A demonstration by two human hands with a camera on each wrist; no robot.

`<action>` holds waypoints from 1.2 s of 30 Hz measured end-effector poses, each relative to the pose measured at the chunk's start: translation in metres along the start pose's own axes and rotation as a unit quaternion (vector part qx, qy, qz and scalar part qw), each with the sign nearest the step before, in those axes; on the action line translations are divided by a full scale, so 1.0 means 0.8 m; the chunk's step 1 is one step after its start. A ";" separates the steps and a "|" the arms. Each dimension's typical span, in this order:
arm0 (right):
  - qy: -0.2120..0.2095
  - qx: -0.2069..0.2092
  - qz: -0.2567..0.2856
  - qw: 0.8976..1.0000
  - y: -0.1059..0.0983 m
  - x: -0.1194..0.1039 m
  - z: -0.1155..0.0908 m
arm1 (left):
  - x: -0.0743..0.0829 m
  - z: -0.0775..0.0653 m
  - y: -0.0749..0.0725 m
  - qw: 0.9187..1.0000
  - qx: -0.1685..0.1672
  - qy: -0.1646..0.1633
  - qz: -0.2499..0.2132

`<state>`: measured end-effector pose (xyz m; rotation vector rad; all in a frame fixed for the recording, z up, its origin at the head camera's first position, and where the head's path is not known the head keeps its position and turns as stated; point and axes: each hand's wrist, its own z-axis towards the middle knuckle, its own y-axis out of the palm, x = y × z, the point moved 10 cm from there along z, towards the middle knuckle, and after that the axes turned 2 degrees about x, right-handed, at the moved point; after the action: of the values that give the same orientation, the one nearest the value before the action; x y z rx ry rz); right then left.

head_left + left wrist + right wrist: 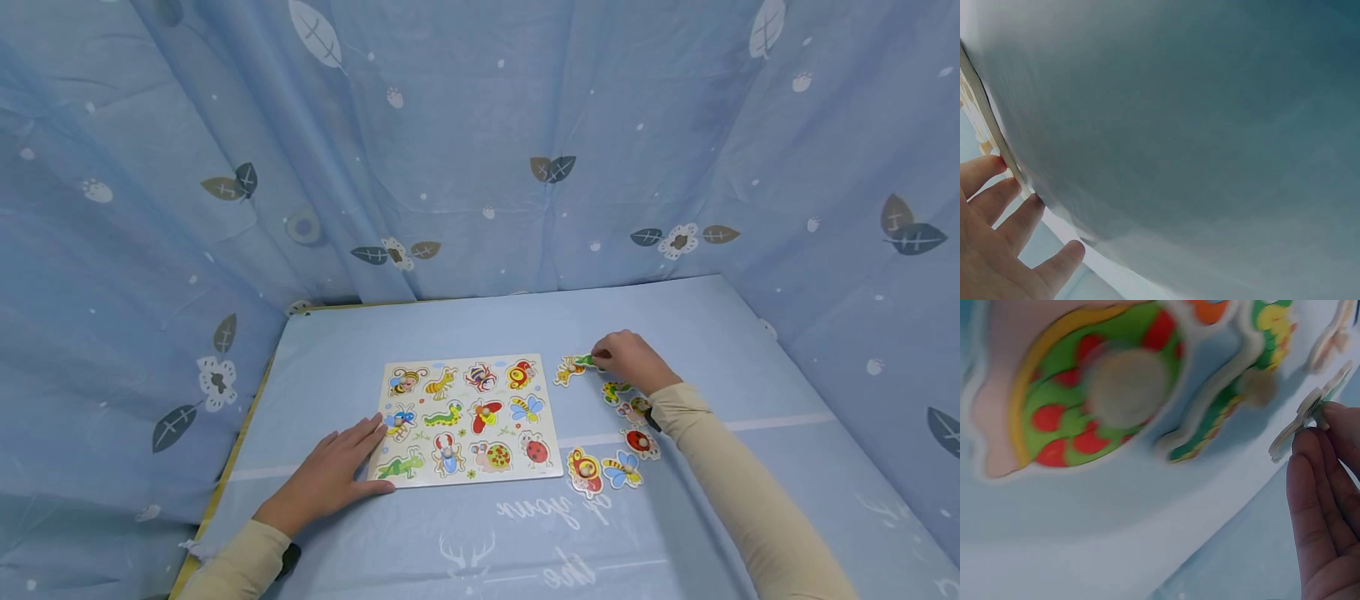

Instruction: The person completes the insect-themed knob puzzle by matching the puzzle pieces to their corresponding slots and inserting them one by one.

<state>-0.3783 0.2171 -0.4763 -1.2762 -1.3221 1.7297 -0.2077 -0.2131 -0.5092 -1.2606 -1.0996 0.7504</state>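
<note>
A pale peg puzzle board (463, 483) with rows of colourful insects lies on the table. My left hand (330, 477) rests at its left edge, fingers spread and nearly straight; the left wrist view shows the fingertips (1035, 203) against the board's edge. Beyond the board's right side, my right hand (630, 357) pinches a green puzzle piece (1302, 419) between thumb and fingers, tilted up off the table. An orange-striped insect piece (570, 370) lies just left of this hand. Nearer me are a caterpillar piece (1207, 428) and a snail piece (1060, 419), partly behind the right wrist.
Further loose pieces lie right of the board: a ladybird (639, 442), a red-and-yellow insect (583, 477) and a blue-winged insect (622, 472). A blue cloth (480, 325) covers the table. Blue patterned curtains (480, 150) hang behind it and at both sides.
</note>
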 end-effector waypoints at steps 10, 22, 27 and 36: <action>-0.004 -0.010 0.006 1.000 0.006 -0.021 0.006 | 0.000 0.001 0.001 1.000 -0.004 -0.003 -0.001; -0.016 -0.030 0.001 0.999 0.012 -0.049 0.012 | -0.001 0.000 0.001 1.000 -0.002 -0.003 -0.003; -0.019 -0.039 -0.001 0.999 0.013 -0.063 0.013 | 0.000 0.000 0.000 1.000 -0.001 -0.002 -0.003; -0.039 -0.034 0.002 0.999 0.016 -0.083 0.017 | 0.000 0.000 0.001 1.000 -0.005 -0.005 -0.001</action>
<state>-0.3666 0.1495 -0.4664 -1.2617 -1.4351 1.7660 -0.2079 -0.2131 -0.5097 -1.2649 -1.1144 0.7506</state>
